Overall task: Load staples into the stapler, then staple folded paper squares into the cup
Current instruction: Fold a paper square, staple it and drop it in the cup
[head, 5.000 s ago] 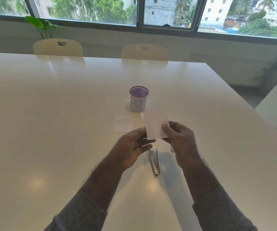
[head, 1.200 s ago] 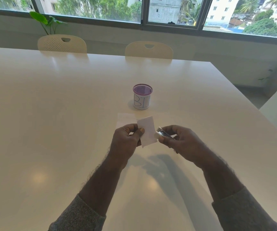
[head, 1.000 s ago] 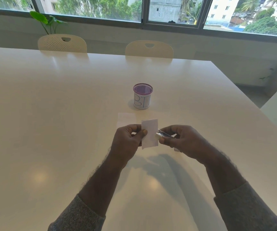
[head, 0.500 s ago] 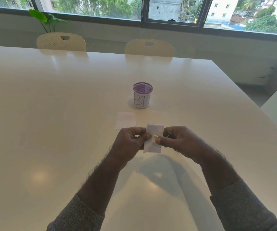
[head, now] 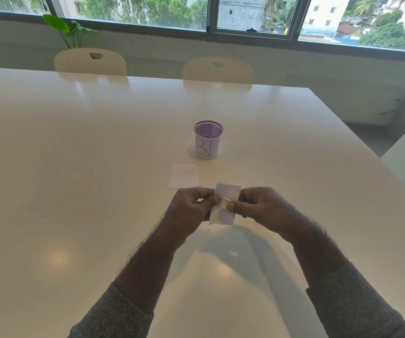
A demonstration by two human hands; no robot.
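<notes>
Paper (head: 224, 211) is pinched by both hands, left (head: 191, 211) and right (head: 262, 208), steadying it for stapling. Stapler hidden; cup (head: 207, 140) waits mid-table.

Large white glossy table (head: 79, 167), bearing all items. Purple wire-mesh cup with white paper label (head: 208, 139): upright, centre of table, well beyond both hands. Flat white paper square (head: 184, 175): on table, near side of cup, slightly left of it, apart from it. Folded white paper piece (head: 224, 206): above table, nearer than flat square and to its right, between left hand (head: 189, 211) and right hand (head: 261, 208), pinched from both sides. Two cream perforated plastic chairs (head: 90, 62) (head: 218, 70): behind far table edge. Green leafy plant (head: 68, 29): behind left chair, below window (head: 252, 15).
</notes>
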